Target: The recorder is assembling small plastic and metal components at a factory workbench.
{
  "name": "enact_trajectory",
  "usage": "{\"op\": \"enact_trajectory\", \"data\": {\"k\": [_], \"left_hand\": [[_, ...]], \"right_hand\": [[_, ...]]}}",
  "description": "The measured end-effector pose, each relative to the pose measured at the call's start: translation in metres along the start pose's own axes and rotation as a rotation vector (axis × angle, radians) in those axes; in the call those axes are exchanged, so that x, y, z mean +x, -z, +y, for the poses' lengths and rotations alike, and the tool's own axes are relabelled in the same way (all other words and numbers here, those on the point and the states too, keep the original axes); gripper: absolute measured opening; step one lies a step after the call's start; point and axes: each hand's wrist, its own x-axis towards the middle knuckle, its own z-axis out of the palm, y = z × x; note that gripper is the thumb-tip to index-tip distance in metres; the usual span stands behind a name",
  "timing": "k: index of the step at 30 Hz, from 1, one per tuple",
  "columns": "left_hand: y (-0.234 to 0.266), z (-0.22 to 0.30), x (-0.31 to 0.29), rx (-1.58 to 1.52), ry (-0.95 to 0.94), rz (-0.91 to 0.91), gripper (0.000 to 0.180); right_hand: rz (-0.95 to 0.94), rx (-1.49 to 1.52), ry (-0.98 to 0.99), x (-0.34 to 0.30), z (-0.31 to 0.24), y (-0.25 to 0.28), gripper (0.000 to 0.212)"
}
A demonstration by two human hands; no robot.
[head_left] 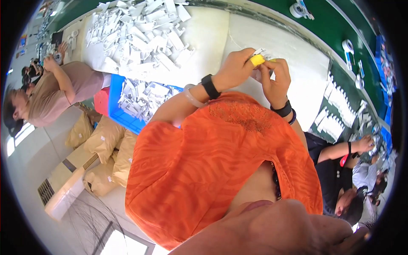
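Observation:
Both my hands meet over the pale work table. Between their fingertips is a small white plastic part (261,52), mostly hidden by the fingers. My left hand (238,67) pinches it from the left, its fingers closed. My right hand (277,83) has thumb and fingers bent in against it from the right. A bright yellow patch (257,60) shows at the fingertips; whether it is tape round a finger or a separate piece, I cannot tell. To the left on the table lies a large heap of white plastic parts (142,36).
A blue bin (117,100) full of white and grey parts stands left below the table edge, by a red container (101,101). White parts lie in rows (340,102) at right. Co-workers sit on both sides. Tan sacks (104,138) are piled behind. Tape rolls (297,9) lie on the green surface.

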Motion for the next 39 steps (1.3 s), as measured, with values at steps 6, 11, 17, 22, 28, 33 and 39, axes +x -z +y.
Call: {"op": "enact_trajectory", "data": {"k": [6, 11, 17, 22, 28, 33, 39], "left_hand": [[0.128, 0.007, 0.067, -0.033, 0.108, 0.086, 0.034], [0.261, -0.038, 0.148, 0.056, 0.033, 0.343, 0.038], [0.38, -0.103, 0.231, 0.246, 0.151, 0.706, 0.044], [0.439, -0.159, 0.277, 0.634, 0.164, 0.847, 0.041], [0.47, -0.16, 0.294, 0.593, 0.212, 1.08, 0.053], [0.448, -0.168, 0.284, 1.019, -0.383, 0.796, 0.064], [0.359, -0.11, 0.247, 0.76, -0.521, 0.45, 0.076]], "right_hand": [[-0.146, 0.176, -0.052, 0.076, 0.023, -0.051, 0.03], [-0.435, 0.118, 0.004, 0.17, 0.078, -0.143, 0.029], [-0.471, 0.152, -0.129, 0.302, 0.166, -0.315, 0.031], [-0.486, -0.292, -0.123, 0.389, 0.194, -0.424, 0.039], [-0.749, -0.467, -0.21, 0.422, 0.225, -0.468, 0.039], [-0.561, 0.297, -0.318, 0.393, 0.225, -0.442, 0.027], [-0.856, 0.602, -0.245, 0.335, 0.133, -0.316, 0.014]]}}
